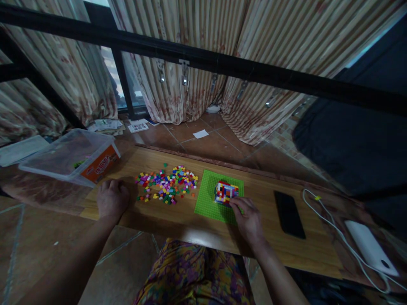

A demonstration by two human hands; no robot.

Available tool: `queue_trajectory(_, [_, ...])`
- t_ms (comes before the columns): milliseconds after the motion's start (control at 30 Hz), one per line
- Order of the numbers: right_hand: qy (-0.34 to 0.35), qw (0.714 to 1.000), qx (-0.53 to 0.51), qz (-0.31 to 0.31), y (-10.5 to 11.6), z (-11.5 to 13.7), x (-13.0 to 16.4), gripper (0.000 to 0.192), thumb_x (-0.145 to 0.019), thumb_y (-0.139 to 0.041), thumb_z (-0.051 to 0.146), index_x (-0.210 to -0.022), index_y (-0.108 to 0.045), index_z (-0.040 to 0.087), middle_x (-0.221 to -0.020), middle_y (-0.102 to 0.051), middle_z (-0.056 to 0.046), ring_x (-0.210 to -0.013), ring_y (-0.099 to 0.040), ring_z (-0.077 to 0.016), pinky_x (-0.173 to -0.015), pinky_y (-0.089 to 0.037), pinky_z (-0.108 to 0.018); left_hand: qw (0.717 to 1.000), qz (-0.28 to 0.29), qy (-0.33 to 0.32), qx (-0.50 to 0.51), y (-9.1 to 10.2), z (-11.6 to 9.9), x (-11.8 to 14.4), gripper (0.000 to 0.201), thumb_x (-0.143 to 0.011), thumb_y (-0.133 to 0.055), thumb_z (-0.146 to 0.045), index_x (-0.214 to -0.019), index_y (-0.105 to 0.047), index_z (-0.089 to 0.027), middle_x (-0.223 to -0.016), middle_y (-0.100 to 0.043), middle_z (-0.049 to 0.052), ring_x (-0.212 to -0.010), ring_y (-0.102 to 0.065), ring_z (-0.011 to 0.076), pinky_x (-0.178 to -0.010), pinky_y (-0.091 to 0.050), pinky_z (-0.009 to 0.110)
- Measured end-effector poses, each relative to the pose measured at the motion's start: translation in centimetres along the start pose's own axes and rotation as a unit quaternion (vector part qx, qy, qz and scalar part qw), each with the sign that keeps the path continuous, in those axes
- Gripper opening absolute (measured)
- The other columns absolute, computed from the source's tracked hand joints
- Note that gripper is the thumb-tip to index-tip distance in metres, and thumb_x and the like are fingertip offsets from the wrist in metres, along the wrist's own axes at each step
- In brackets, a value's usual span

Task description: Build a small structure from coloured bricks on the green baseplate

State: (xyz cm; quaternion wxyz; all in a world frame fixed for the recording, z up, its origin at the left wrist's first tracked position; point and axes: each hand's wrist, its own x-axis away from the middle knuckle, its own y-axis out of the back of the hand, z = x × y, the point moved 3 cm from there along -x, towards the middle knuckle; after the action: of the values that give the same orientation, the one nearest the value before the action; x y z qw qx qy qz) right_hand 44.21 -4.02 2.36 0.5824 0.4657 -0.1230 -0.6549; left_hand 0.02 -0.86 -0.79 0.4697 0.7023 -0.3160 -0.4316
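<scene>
A small multicoloured structure of toy building bricks (225, 192) stands on a green studded baseplate (206, 199). My right hand (249, 218) reaches over the plate's near right corner, thumb and forefinger pinched at the structure's right edge. Whatever is between those fingertips is too small to make out. Left of the plate lies a loose spread of small coloured bricks (168, 184). Beside that spread, at the left end of the wooden board, my left hand (112, 199) rests with its fingers curled in; no object shows in it.
A clear plastic box (73, 154) with an orange label stands behind my left hand. Toward the right lie a black phone (289, 214), a white cable (333, 224) and a white power bank (370, 248). A dark metal rail (203, 59) crosses in front of striped curtains.
</scene>
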Motion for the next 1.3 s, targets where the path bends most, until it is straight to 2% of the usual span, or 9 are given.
queue_trajectory(233, [0.013,1.000,0.014,-0.005,0.1,-0.4,-0.1,0.021,-0.093,-0.051,0.033,-0.091,-0.071,0.025,-0.090,-0.070,-0.005,-0.087,-0.062,-0.0213,-0.078,-0.051,-0.038,1.000,-0.001,-0.005,-0.011,0.0,0.0,0.0,0.032,-0.086,-0.040,-0.026,-0.102,-0.064,-0.012,-0.103,-0.060,0.015,-0.099,-0.054,0.0279,-0.087,-0.046,0.039])
queue_trajectory(533, [0.042,0.998,0.029,0.021,0.0,-0.1,-0.2,0.021,-0.094,-0.051,0.029,-0.091,-0.071,0.024,-0.092,-0.069,-0.005,-0.089,-0.059,-0.0207,-0.080,-0.050,-0.037,1.000,0.007,-0.001,-0.010,0.1,-0.1,0.0,0.033,-0.085,-0.040,-0.026,-0.103,-0.064,-0.012,-0.103,-0.060,0.015,-0.100,-0.054,0.0283,-0.088,-0.046,0.040])
queue_trajectory(733, [0.019,0.999,0.047,-0.009,-0.2,-0.5,0.0,0.022,-0.093,-0.052,0.030,-0.091,-0.072,0.025,-0.095,-0.066,-0.006,-0.090,-0.057,-0.0216,-0.082,-0.050,-0.039,1.000,0.005,0.001,0.003,-0.1,0.1,0.0,0.032,-0.085,-0.040,-0.026,-0.102,-0.064,-0.013,-0.105,-0.059,0.015,-0.100,-0.054,0.0281,-0.088,-0.046,0.039])
queue_trajectory(933, [0.000,1.000,0.018,-0.018,-0.3,-0.9,0.1,0.020,-0.091,-0.054,0.031,-0.089,-0.073,0.025,-0.094,-0.066,-0.006,-0.090,-0.059,-0.0209,-0.081,-0.051,-0.038,1.000,0.002,0.007,0.018,-0.2,0.2,0.0,0.031,-0.084,-0.041,-0.027,-0.102,-0.064,-0.014,-0.105,-0.059,0.014,-0.099,-0.054,0.0280,-0.087,-0.046,0.040])
queue_trajectory(1300, [-0.004,0.999,-0.005,-0.049,-0.4,-1.0,0.7,0.018,-0.090,-0.056,0.031,-0.090,-0.073,0.024,-0.096,-0.066,-0.006,-0.092,-0.059,-0.0208,-0.083,-0.051,-0.038,1.000,0.014,0.009,0.012,0.4,-0.3,0.1,0.033,-0.085,-0.040,-0.026,-0.102,-0.064,-0.011,-0.104,-0.059,0.016,-0.102,-0.053,0.0287,-0.090,-0.045,0.041])
